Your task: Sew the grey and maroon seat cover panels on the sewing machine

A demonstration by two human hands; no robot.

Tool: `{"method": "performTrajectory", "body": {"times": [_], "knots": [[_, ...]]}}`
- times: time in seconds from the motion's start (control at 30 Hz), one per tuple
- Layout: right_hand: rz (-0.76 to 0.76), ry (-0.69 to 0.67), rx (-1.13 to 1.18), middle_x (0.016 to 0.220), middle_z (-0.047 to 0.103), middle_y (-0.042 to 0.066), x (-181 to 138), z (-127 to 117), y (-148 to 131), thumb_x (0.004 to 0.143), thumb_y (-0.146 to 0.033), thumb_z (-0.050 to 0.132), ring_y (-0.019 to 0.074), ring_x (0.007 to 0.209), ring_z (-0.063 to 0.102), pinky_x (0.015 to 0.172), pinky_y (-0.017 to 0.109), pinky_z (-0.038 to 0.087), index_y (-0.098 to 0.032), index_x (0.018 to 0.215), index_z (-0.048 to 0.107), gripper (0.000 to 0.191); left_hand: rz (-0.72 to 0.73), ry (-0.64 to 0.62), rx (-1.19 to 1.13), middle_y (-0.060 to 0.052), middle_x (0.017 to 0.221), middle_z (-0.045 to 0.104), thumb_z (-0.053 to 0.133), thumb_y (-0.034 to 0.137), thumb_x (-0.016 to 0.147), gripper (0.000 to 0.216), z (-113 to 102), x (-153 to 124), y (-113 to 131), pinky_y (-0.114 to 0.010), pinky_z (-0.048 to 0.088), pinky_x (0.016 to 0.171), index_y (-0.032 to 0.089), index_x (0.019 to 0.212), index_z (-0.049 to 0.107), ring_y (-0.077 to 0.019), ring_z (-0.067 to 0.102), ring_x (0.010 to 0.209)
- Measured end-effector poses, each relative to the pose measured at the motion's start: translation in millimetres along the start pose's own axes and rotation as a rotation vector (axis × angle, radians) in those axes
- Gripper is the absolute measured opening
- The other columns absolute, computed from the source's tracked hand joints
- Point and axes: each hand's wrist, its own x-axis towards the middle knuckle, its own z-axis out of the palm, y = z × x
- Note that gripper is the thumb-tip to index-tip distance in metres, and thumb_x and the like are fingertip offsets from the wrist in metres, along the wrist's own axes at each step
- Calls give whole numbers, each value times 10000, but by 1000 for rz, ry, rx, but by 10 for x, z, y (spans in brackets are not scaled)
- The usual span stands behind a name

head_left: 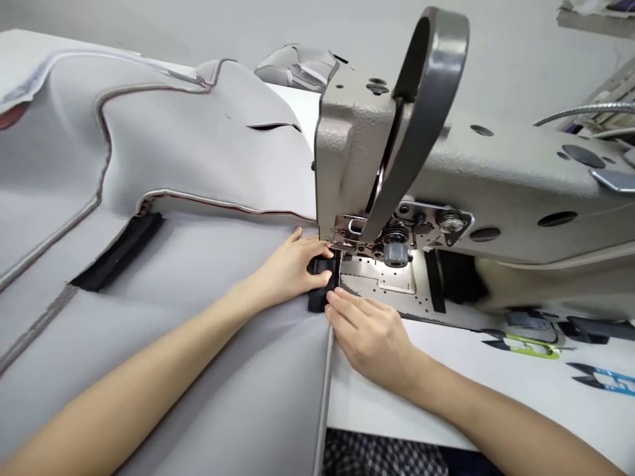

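One black strip [317, 302] lay on the edge of the grey fabric [213, 258], just beside the needle plate [367, 289] of the sewing machine [344, 145]. It was straddled by the parted, unclenched thumb and forefinger of the left hand [295, 266]; whether anything was pinched by the right hand [374, 334] at its corner could not be told. Ideally, both layers were kept flat and aligned, fingers clear of stitching.

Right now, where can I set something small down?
Bare white tabletop lies between the right forearm and green thread snips, and between that forearm and grey fabric. Crowded: beside the sewing machine, where left hand and right hand meet at the black strip.
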Motion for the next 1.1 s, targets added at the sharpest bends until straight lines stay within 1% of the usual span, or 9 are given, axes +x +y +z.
{"method": "performTrajectory", "body": {"times": [0.33, 0.43, 0.57, 0.67, 0.73, 0.8, 0.87, 1.0, 1.1], "knots": [[17, -53, -20, 1120, 757, 107, 50, -57, -30, 924, -81, 503, 232, 1053, 718, 783, 337, 615, -75, 1018, 733, 248, 8, 8, -7, -35, 993, 724, 669, 226, 800, 186, 36, -14, 16, -543, 296, 1201, 155, 973, 670, -231, 640, 1027], [10, -46, -30, 1127, 754, 112, 40, -44, -23, 918, -76, 503, 236, 1068, 710, 760, 340, 606, -71, 1016, 729, 247, -9, -3, -18, -36, 1037, 721, 652, 226, 809, 190, 29, -6, 18, -541, 309, 1190, 160, 986, 670, -246, 629, 1077], [40, -41, -52, 1152, 747, 90, 24, 10, 46, 927, -83, 526, 233, 1105, 685, 805, 344, 593, -90, 1038, 722, 226, 22, -8, 3, -49, 1092, 705, 635, 214, 817, 238, -8, 119, -19, -506, 404, 1104, 164, 1047, 672, -259, 623, 1075], [99, -95, -37, 1209, 725, 74, 25, 22, 106, 925, -86, 540, 243, 1099, 655, 841, 365, 587, -117, 1085, 713, 238, 59, -24, -3, -44, 1057, 710, 648, 209, 815, 251, -46, 237, -77, -444, 459, 1019, 168, 1062, 667, -241, 641, 989], [130, -141, 3, 1240, 709, 69, 18, -5, 126, 912, -75, 542, 245, 1039, 639, 839, 381, 582, -127, 1121, 704, 270, 106, -17, 13, -51, 1089, 711, 669, 230, 820, 246, -79, 250, -88, -401, 477, 970, 174, 1060, 678, -244, 638, 1009], [150, -181, 83, 1260, 699, 65, -13, -53, 119, 912, -81, 537, 236, 984, 619, 839, 390, 573, -139, 1135, 699, 282, 180, -8, 81, -53, 1071, 717, 646, 265, 873, 155, -111, 162, -50, -384, 480, 942, 176, 986, 703, -244, 630, 1026], [146, -213, 192, 1278, 691, 46, -72, -103, 84, 914, -98, 541, 219, 946, 598, 822, 383, 562, -168, 1115, 703, 267, 283, -24, 181, -46, 1062, 723, 573, 309, 952, 192, -127, -27, 28, -399, 468, 961, 184, 943, 718, -248, 617, 1072], [66, -243, 206, 1334, 662, 45, -194, -152, 16, 887, -87, 558, 211, 878, 552, 749, 386, 536, -169, 1109, 696, 274, 381, 37, 343, -26, 1292, 669, 507, 366, 1007, 290, -57, -471, 149, -482, 360, 1119, 237, 1204, 676, -281, 514, 1302], [33, -238, 195, 1314, 673, 39, -200, -160, 57, 888, -92, 576, 224, 981, 559, 811, 390, 530, -182, 1109, 696, 267, 400, 121, 396, 0, 1270, 682, 518, 296, 1000, 282, 40, -622, 120, -493, 240, 1218, 259, 1240, 661, -272, 479, 1359]]}}
